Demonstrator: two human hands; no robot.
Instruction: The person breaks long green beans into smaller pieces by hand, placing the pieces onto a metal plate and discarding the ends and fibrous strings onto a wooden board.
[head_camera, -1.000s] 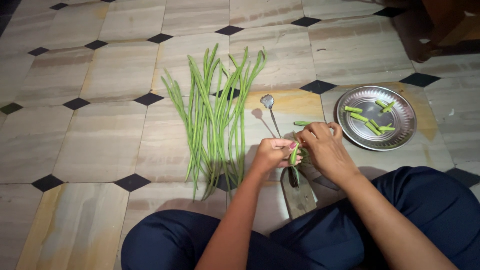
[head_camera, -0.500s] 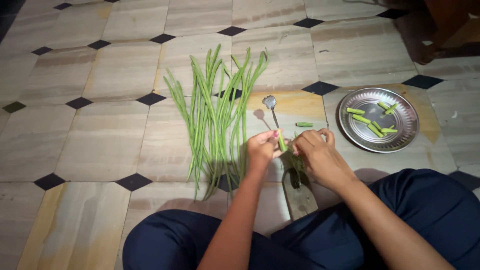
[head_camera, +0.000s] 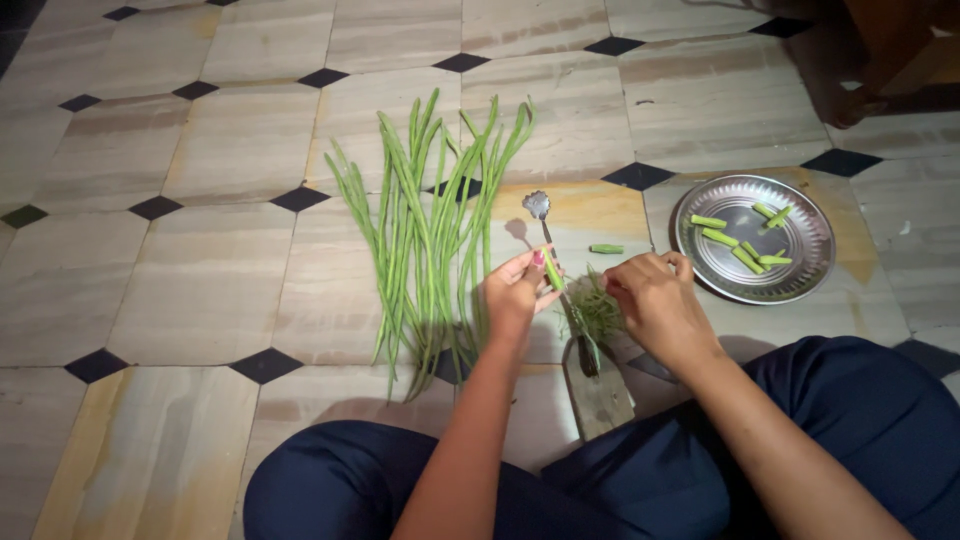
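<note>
I sit on a tiled floor with an upright floor blade on a wooden base between my knees. My left hand pinches a short piece of green bean beside the blade. My right hand is closed to the right of the blade, over a small heap of green trimmings; whether it holds anything I cannot tell. A bundle of long green beans lies on the floor left of my left hand. One cut bean piece lies loose on the tile.
A round steel plate with several cut bean pieces stands on the floor at the right. Dark wooden furniture legs stand at the top right. My dark blue trouser legs fill the bottom of the view.
My left hand has moved up and left with the bean piece, away from my right hand. My right hand has shifted slightly right and the trimmings heap now shows.
</note>
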